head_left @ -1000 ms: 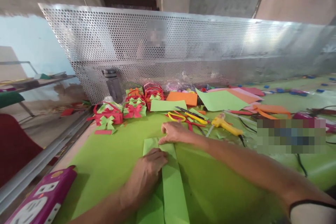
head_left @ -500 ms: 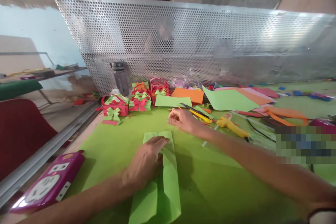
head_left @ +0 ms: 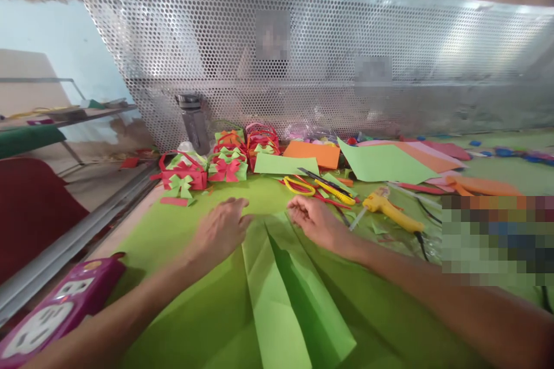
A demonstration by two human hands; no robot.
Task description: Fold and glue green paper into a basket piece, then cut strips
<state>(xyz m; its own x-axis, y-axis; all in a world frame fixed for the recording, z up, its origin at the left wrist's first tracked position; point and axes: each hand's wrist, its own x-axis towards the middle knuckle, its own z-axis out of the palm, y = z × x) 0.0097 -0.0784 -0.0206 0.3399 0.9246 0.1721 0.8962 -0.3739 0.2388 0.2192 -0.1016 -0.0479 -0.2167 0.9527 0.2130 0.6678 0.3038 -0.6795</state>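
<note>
A folded light-green paper (head_left: 277, 294) lies lengthwise in front of me, its folds parting toward the near end. By its far left corner is my left hand (head_left: 223, 225), thumb apart from the fingers and slightly blurred. My right hand (head_left: 318, 222) is at the far right corner, fingers curled in; whether they pinch the paper's edge is hidden. Just beyond the right hand lie yellow-handled scissors (head_left: 298, 186) and a yellow box cutter (head_left: 335, 189). A yellow glue gun (head_left: 392, 212) rests to the right.
Small red and green paper baskets with bows (head_left: 227, 168) stand at the back left before a grey bottle (head_left: 194, 127). Green sheets (head_left: 385, 162) and an orange sheet (head_left: 314, 154) lie along the back. A purple case (head_left: 64, 305) sits at the left edge. Behind rises a perforated metal panel (head_left: 225, 29).
My right hand has drawn back from the scissors, uncovering them, to the paper's far corner. My left hand has slid off the paper's middle to its left. The paper's near end has swung right.
</note>
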